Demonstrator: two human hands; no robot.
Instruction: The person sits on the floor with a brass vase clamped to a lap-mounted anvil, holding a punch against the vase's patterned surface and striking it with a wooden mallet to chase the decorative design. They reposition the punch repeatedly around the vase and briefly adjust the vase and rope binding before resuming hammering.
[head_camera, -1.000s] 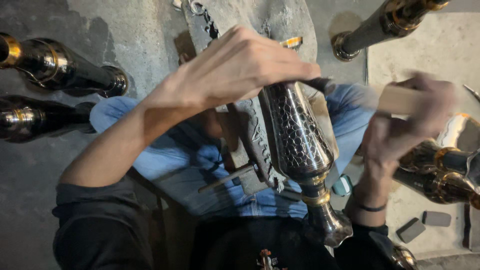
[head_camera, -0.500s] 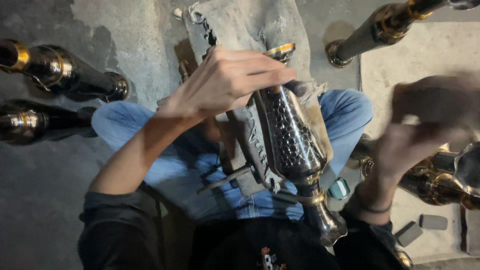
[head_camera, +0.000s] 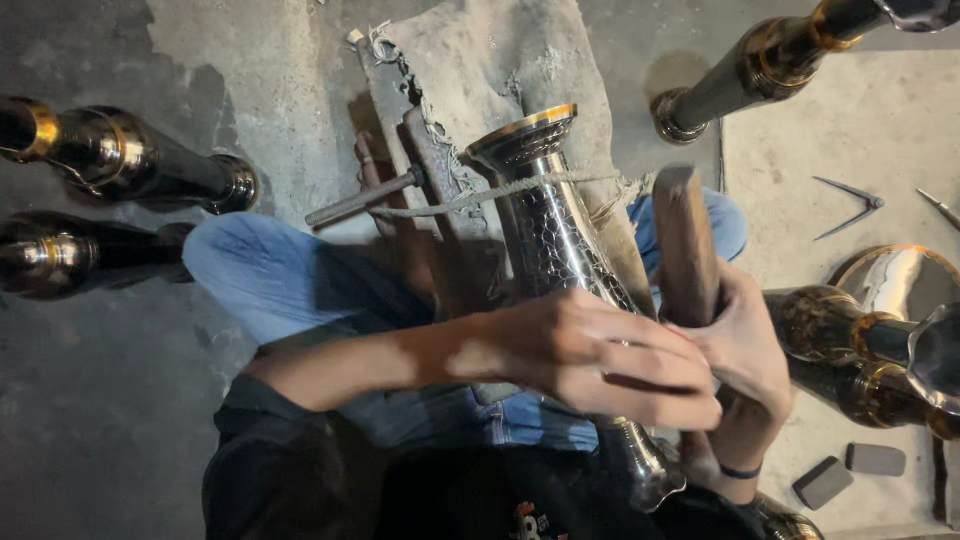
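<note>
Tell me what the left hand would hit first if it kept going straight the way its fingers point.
The left hand lies across the hammered metal vase, fingers pointing toward the right hand, which grips a wooden mallet. Going straight on, it would most likely meet that right hand first; they already look touching, though depth is unclear.

Dim, warm light; glare on metal, slight motion blur.

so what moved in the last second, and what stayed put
The left hand slid down the engraved metal vase toward the person, now lying over its lower body. The right hand brought the wooden mallet in beside the vase. The vase stayed roped to the wooden block.
</note>
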